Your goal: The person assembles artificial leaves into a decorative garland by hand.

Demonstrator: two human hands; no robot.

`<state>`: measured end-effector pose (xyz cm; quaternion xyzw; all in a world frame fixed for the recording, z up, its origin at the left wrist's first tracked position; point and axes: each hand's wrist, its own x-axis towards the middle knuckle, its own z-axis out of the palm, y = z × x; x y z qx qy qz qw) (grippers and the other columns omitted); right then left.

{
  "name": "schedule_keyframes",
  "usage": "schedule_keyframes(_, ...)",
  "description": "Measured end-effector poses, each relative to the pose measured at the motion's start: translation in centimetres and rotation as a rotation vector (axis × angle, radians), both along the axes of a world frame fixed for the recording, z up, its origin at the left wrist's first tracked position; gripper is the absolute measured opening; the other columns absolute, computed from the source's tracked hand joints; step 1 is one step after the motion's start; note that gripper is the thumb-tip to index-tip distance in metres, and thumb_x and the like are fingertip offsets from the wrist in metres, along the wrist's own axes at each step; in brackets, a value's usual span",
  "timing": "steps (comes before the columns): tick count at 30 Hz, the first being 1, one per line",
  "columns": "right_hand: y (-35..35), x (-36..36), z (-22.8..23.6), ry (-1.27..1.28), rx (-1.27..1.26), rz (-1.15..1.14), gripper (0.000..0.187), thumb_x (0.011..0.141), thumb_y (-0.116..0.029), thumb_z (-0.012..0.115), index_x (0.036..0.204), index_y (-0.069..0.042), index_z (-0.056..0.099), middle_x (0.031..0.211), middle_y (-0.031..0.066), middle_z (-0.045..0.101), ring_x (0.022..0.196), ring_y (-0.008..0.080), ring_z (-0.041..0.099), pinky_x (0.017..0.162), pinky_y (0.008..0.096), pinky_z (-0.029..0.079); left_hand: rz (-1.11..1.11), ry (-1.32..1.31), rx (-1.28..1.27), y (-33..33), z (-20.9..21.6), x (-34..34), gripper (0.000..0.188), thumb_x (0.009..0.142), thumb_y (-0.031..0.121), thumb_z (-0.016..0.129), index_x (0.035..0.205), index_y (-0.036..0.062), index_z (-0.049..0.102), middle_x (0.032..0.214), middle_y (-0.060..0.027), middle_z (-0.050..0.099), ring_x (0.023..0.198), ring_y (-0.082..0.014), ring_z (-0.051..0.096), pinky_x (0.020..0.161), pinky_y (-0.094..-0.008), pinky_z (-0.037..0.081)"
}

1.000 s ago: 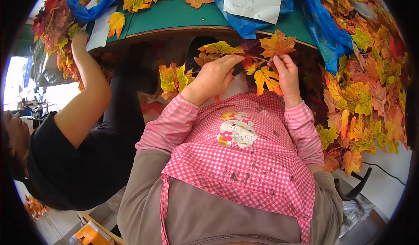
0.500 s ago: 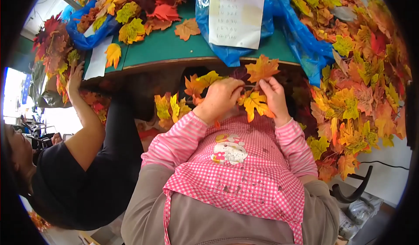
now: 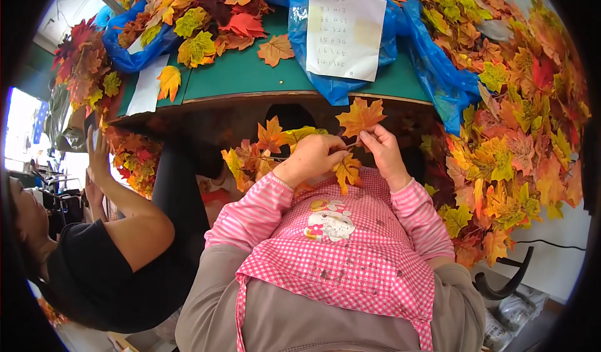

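In front of the apron, my left hand (image 3: 313,158) is closed around the stem of an artificial maple-leaf garland. Orange and yellow leaves (image 3: 245,162) of that garland trail out on its left side, and a yellow-orange leaf (image 3: 346,171) hangs below its fingertips. My right hand (image 3: 385,155) pinches the thin stem by an orange maple leaf (image 3: 361,115), which stands up above the fingers. The two hands are close together but apart, with a short length of stem between them.
A green table (image 3: 244,79) bears loose leaves, blue plastic bags (image 3: 432,70) and a handwritten paper sheet (image 3: 346,36). Leaf garlands (image 3: 494,158) hang thickly on the right. At the left sits a person in black (image 3: 119,258), arms raised beside more leaves. A black curved bar (image 3: 510,280) is lower right.
The orange leaf has shifted left and the yellow-orange leaf has turned and swung left. A dark red leaf behind my hands is out of sight. The other person's hand has come away from the leaves.
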<state>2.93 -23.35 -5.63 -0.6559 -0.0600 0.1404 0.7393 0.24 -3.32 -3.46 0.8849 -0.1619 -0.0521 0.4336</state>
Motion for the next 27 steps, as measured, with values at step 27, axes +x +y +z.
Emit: schedule_keyframes(27, -1.5, 1.2, 0.7, 0.010, -0.051, 0.115, 0.028, 0.096, -0.022, 0.054, 0.103, 0.004, 0.063, 0.095, 0.0040, 0.063, 0.087, 0.0099, 0.059, 0.081, 0.0228, 0.046, 0.166, 0.301, -0.472, -1.3, -2.3, 0.9, 0.021, 0.092, 0.009, 0.058, 0.110, -0.0006, 0.064, 0.084, -0.0004, 0.065, 0.072, -0.0059, 0.056, 0.064, -0.0210, 0.047)
